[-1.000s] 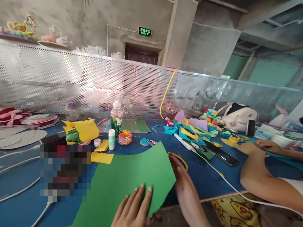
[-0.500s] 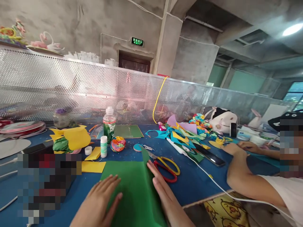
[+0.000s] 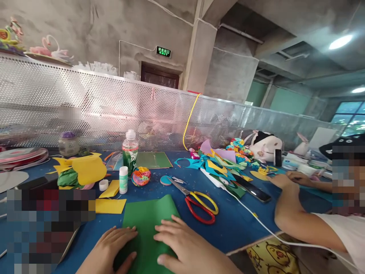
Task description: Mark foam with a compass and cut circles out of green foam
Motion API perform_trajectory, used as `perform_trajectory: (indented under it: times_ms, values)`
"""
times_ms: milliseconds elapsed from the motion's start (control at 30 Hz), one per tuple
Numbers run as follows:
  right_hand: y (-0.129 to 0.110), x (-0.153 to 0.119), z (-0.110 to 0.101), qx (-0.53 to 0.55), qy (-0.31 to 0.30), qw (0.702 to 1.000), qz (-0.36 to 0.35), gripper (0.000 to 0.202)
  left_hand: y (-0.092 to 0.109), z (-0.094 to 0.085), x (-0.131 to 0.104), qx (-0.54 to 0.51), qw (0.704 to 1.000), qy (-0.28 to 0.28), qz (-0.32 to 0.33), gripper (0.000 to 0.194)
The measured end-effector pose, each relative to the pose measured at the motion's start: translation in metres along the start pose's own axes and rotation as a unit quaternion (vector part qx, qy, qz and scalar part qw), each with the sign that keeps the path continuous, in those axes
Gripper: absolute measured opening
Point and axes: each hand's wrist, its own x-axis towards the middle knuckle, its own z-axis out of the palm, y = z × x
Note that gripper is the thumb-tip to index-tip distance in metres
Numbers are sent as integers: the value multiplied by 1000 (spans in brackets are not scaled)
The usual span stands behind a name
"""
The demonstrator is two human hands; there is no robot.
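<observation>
Green paper (image 3: 148, 217): one plain sheet, folded over, lying flat on the blue table (image 3: 234, 224) at its near edge. Far edge rounded at the fold. Left hand (image 3: 110, 247) and right hand (image 3: 182, 245) both rest flat on it, palms down.

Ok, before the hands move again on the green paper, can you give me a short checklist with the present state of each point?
1. Left hand flat on the green paper: ok.
2. Right hand flat on the paper: ok.
3. Paper lies on the blue table, not over the edge: ok.
4. Scissors apart from both hands: ok.
5. Yellow paper piece apart from the green paper: ok.
6. Paper edges aligned under the hands: cannot tell.
</observation>
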Motion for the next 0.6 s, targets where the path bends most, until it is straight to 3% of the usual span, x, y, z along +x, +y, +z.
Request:
perform_trajectory:
  times_ms: [167, 400, 600]
  values:
    - [-3, 3, 4, -20, -35, 999, -9, 48, 2, -1, -3, -84, 993, -49, -63, 34]
    - [-17, 14, 7, -34, -64, 997, 14, 50, 13, -14, 0, -119, 983, -82, -110, 39]
    - [-21, 20, 15, -51, -69, 996, 19, 50, 16, -17, -3, -109, 985, -68, -120, 32]
